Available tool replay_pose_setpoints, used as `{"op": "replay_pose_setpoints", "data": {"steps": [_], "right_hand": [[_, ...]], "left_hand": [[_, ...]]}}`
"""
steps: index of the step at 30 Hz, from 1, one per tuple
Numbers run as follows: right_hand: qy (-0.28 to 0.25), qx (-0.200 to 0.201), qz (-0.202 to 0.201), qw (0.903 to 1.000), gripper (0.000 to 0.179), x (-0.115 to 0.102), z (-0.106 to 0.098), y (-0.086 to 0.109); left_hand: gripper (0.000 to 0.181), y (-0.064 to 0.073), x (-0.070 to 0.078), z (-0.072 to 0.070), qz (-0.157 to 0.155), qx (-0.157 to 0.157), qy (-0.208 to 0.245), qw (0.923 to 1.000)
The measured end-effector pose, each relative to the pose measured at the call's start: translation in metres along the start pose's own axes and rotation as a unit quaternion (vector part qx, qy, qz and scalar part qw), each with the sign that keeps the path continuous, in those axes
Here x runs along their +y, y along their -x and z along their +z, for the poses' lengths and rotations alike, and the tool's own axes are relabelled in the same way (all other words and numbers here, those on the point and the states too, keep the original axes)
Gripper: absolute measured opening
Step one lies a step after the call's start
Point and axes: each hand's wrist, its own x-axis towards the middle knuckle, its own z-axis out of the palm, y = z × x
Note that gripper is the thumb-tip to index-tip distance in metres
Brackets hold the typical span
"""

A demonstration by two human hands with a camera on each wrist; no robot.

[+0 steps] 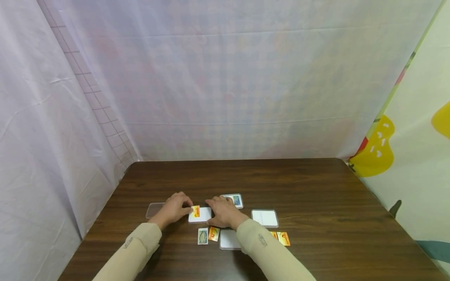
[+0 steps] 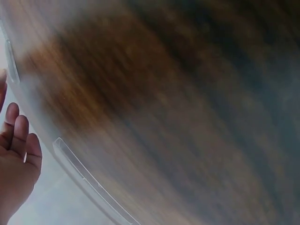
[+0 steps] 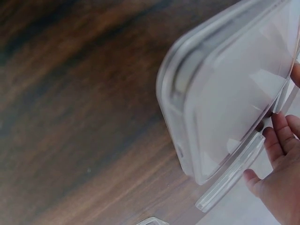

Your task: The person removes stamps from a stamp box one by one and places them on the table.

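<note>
In the head view my left hand (image 1: 174,207) pinches the left edge of a small orange-and-yellow stamp (image 1: 197,211) between thumb and index finger. That stamp lies over the left half of a flat white case (image 1: 205,217) with a clear rim. My right hand (image 1: 225,212) touches the case's right side, thumb and index finger spread along it. Left of my left hand is a clear plastic lid (image 1: 154,210), partly covered by the hand. In the right wrist view a clear-rimmed case (image 3: 234,89) looms close, with relaxed fingers (image 3: 276,150) beyond it.
Behind my right hand sits a case with a blue stamp (image 1: 238,201). A white case (image 1: 265,218) is to the right, another case (image 1: 229,240) partly under my sleeve. Nearer lie a blue-green stamp (image 1: 202,236), an orange stamp (image 1: 213,233) and orange stamps (image 1: 283,239) by the right sleeve.
</note>
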Motion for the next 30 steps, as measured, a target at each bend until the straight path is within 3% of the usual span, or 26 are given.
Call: {"op": "replay_pose_setpoints", "data": {"steps": [7,11,17,24,30], "right_hand": [[-0.001,0.002,-0.001,1.0,0.073,0.0,0.0,0.0],[0.0,0.002,-0.003,1.0,0.073,0.0,0.0,0.001],[-0.001,0.007,-0.005,1.0,0.073,0.0,-0.001,0.001],[0.004,0.004,-0.002,1.0,0.073,0.0,0.0,0.001],[0.006,0.003,0.0,1.0,0.073,0.0,0.001,0.001]], "left_hand": [[0.004,0.0,-0.004,-0.003,0.024,0.019,0.053,0.9981],[0.003,0.002,-0.004,-0.007,0.014,0.015,0.085,0.9962],[0.006,0.004,-0.004,-0.017,-0.027,-0.015,0.122,0.9921],[0.008,0.009,-0.01,-0.029,-0.033,-0.043,0.144,0.9881],[0.008,0.016,-0.017,-0.04,-0.047,-0.093,0.197,0.9748]]}}
